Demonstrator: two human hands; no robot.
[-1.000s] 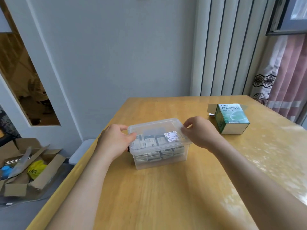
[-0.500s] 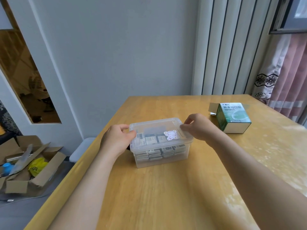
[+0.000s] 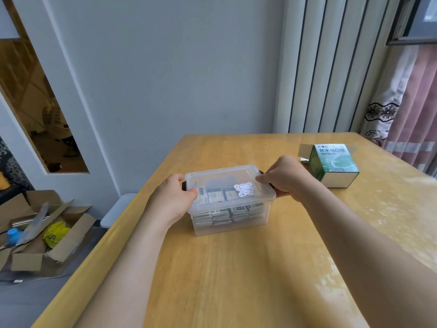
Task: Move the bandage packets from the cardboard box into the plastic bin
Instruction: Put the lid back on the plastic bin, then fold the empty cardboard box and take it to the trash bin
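Observation:
A clear plastic bin (image 3: 230,223) stands mid-table with its transparent lid (image 3: 224,179) on; a cartoon sticker marks the lid. Several stacked bandage packets (image 3: 227,215) show through its walls. My left hand (image 3: 173,200) grips the bin's left end, thumb on the lid edge by the black latch. My right hand (image 3: 285,177) grips the right end, fingers curled over the lid rim and the other latch. The green and white cardboard box (image 3: 332,165) lies on its side to the right, its flap open toward the left; its inside is hidden.
The wooden table (image 3: 236,280) runs to the wall, its left edge close to the bin. On the floor at left lies an open brown carton (image 3: 40,233) with junk and a white stool top (image 3: 118,209). Curtains (image 3: 406,110) hang at the right.
My right hand has slid from the lid's top to its right end and curled over the rim and latch. My left hand keeps its hold. The view moved slightly.

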